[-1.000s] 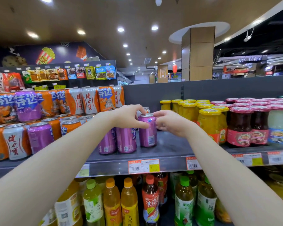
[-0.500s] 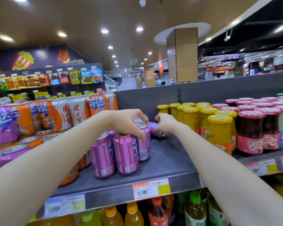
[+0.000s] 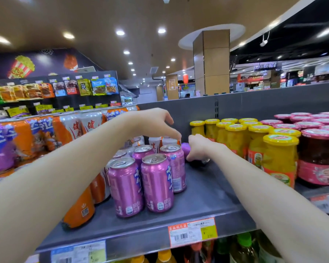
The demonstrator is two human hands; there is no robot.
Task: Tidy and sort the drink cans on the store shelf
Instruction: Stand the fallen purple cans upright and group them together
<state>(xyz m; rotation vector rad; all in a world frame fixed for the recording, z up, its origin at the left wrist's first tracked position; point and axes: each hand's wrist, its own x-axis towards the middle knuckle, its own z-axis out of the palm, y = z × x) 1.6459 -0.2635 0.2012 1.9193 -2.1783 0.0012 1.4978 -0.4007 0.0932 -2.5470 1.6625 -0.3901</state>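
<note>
Several upright purple drink cans (image 3: 156, 185) stand grouped on the grey shelf (image 3: 207, 198). My left hand (image 3: 150, 122) hovers above the rear cans, fingers spread and curled downward, touching nothing I can make out. My right hand (image 3: 199, 147) is closed on a purple can lying on its side (image 3: 186, 150) behind the group; only the can's end shows past my fingers. Orange and white cans (image 3: 80, 207) stand to the left of the purple ones.
Yellow-lidded jars (image 3: 279, 158) and pink-lidded jars (image 3: 319, 158) fill the shelf to the right. Shrink-wrapped can packs (image 3: 36, 137) are stacked at the left. Bottles (image 3: 243, 247) sit on the shelf below. Bare shelf lies between cans and jars.
The purple can both hands held now stands with the group. My left hand has lifted off it. My right hand has reached back and closed on the lying can. The view has moved closer.
</note>
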